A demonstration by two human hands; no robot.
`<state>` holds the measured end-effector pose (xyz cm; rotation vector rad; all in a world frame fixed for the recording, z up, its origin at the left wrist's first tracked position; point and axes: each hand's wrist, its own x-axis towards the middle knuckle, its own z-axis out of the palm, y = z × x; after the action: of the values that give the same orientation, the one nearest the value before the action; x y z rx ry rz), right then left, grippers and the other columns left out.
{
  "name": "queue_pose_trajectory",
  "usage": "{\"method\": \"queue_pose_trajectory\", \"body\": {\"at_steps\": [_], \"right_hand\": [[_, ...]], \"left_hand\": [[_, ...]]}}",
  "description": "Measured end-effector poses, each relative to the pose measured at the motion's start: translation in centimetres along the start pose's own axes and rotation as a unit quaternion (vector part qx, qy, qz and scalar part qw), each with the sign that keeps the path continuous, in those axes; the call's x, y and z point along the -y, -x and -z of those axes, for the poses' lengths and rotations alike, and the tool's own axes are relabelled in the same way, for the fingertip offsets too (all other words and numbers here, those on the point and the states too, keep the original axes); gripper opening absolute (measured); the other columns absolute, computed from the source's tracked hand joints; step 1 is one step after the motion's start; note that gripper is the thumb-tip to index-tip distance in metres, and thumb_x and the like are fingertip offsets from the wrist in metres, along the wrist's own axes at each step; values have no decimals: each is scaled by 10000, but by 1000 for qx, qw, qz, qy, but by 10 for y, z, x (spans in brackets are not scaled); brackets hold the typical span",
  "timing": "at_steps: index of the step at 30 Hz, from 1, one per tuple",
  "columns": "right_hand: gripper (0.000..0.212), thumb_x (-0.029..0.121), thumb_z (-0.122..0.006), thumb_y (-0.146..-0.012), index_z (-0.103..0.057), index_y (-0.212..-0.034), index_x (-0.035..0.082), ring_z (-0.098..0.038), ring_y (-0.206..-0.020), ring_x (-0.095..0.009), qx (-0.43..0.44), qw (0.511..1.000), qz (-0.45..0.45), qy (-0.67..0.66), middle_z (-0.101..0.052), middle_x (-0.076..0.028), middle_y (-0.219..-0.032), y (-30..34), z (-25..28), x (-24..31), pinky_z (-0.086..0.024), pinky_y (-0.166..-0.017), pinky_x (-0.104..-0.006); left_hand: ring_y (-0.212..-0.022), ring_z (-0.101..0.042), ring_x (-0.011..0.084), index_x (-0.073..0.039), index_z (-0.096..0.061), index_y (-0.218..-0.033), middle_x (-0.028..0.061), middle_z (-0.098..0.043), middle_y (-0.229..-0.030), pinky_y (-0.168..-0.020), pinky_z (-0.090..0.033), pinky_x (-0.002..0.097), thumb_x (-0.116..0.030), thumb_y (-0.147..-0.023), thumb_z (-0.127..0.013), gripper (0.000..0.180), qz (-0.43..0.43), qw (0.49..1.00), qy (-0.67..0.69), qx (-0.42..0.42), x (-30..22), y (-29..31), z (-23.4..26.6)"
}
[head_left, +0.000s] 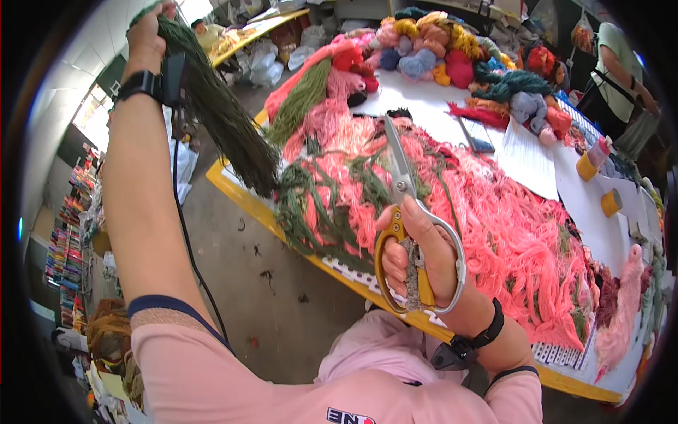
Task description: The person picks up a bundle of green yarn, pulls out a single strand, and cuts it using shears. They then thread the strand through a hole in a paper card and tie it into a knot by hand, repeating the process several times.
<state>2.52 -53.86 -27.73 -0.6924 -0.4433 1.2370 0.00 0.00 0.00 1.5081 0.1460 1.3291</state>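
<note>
Raised high at the upper left, my left hand (146,34) is closed around the top of a dark green hank of yarn (219,113). The hank hangs down at a slant, its loose lower end beside the table's left edge. My right hand (432,258) grips a pair of large scissors (401,166) by yellow and grey handles, blades pointing up and away. The blades look closed together. Beneath the scissors spreads a wide heap of loose pink yarn (494,233), with dark green strands (318,212) mixed in at its left side.
An olive-green hank (300,106) lies on pink yarn at the table's far left. Many-coloured yarn bundles (431,49) line the back. A phone (477,136), a paper sheet (528,159) and a glue bottle (593,159) lie to the right. Another person (621,71) stands at far right.
</note>
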Motion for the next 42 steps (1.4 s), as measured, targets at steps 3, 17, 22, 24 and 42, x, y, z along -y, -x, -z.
{"method": "queue_pose_trajectory", "body": {"at_steps": [3, 17, 22, 24, 42], "right_hand": [[424, 481, -412, -1013, -487, -1075, 69, -502, -535, -125, -34, 998, 48, 21, -494, -8, -644, 0, -5, 10, -461, -538, -249], [487, 433, -732, -774, -653, -1084, 66, -649, -883, -325, -483, 372, -8, 793, -683, -160, -963, 164, 326, 205, -498, -773, -395], [386, 333, -654, -778, -657, -1101, 122, -639, -982, -358, -534, 379, -11, 756, -686, -149, -1045, 199, 407, 208, -503, -851, -441], [399, 316, -681, -761, -653, -1101, 110, -635, -976, -366, -552, 370, -17, 747, -682, -162, -1037, 208, 434, 210, -501, -846, -436], [471, 157, -697, -754, -604, -1209, 84, -605, -975, -397, -513, 335, -47, 789, -632, -224, -1040, 249, 471, 194, -480, -894, -447]], "left_hand": [[-853, -688, 289, 123, -626, -941, 211, -679, -941, -781, -590, 304, -13, -903, -589, 146, -13, 1000, 16, -22, -3, 1, -13], [-670, -585, 56, -20, -653, -1075, 15, -664, -846, -544, -472, 173, -49, -840, -713, 245, 281, 930, 60, 227, 75, 146, -135], [-718, -614, 96, -27, -668, -1090, 32, -663, -844, -633, -497, 237, -88, -848, -712, 253, 339, 892, 76, 288, 71, 277, -198], [-759, -641, 162, -6, -632, -1123, 73, -667, -861, -696, -531, 281, -65, -871, -668, 261, 368, 871, 159, 285, 72, 320, -216], [-1224, -532, 355, 82, -453, -1295, 210, -552, -1295, -1027, -445, 560, -154, -988, -467, 387, 522, 712, 385, 272, 58, 415, -299]]}}
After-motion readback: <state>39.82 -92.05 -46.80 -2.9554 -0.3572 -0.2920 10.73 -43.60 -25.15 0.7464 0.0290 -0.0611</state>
